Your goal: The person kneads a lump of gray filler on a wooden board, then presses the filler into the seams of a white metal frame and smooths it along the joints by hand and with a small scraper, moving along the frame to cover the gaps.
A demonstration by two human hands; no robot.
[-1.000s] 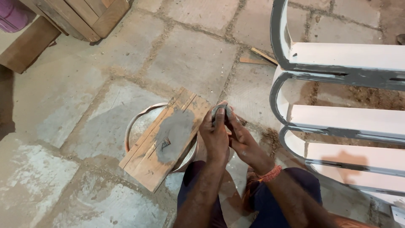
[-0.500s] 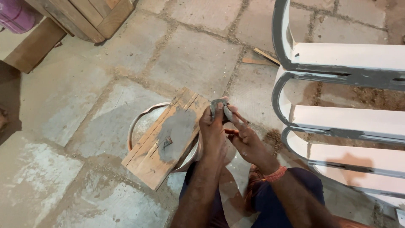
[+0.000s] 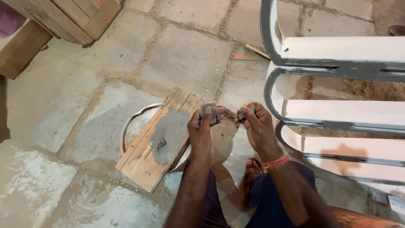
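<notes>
My left hand (image 3: 203, 126) pinches a small grey lump of putty (image 3: 207, 112) just past the right end of a wooden board (image 3: 152, 143). My right hand (image 3: 255, 124) is a little to its right, fingers closed on a smaller grey bit (image 3: 244, 113). The two hands are apart, with a gap between them. The board lies across a round metal bowl (image 3: 130, 126) and carries a grey smear of putty in its middle.
A white slatted frame with grey-smeared curved edges (image 3: 337, 84) stands at the right, close to my right hand. Wooden crate pieces (image 3: 71, 17) sit at the top left. The floor is stone slabs (image 3: 185, 55); a sandalled foot (image 3: 252, 169) is below my hands.
The hands were pressed together on one grey lump; now they have drawn apart, each holding a piece.
</notes>
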